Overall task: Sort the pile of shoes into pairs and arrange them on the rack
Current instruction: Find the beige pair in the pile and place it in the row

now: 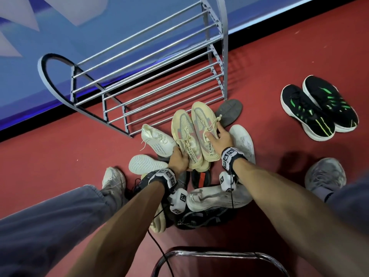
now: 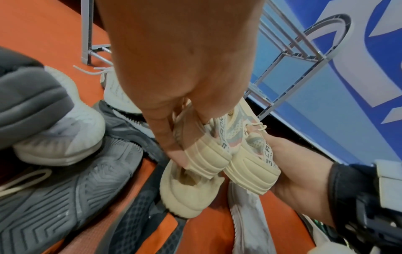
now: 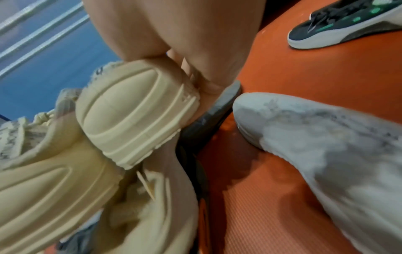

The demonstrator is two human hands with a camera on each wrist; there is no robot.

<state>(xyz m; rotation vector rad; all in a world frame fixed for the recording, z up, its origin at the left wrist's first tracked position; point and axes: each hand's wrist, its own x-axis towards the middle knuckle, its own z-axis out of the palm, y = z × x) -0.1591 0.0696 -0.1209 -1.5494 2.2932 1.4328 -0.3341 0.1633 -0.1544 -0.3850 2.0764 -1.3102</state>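
Two matching beige knit sneakers with grey-pink panels are held side by side above the pile, toes toward the rack (image 1: 151, 62). My left hand (image 1: 177, 159) grips the heel of the left beige shoe (image 1: 183, 132); in the left wrist view its fingers (image 2: 172, 137) pinch the heel collar above the ribbed sole (image 2: 208, 159). My right hand (image 1: 220, 137) holds the right beige shoe (image 1: 201, 124), thumb on top and fingers down its outer side. The right wrist view has that hand (image 3: 195, 68) curled against the shoe's heel (image 3: 135, 110).
The grey metal rack stands bare against a blue wall. A black-and-green pair (image 1: 319, 108) sits apart on the red floor at right. The pile holds a white knit shoe (image 1: 157, 140), a grey sole (image 1: 229, 111), dirty white shoes (image 1: 243, 142) and dark shoes. A chair frame (image 1: 219, 256) is nearest me.
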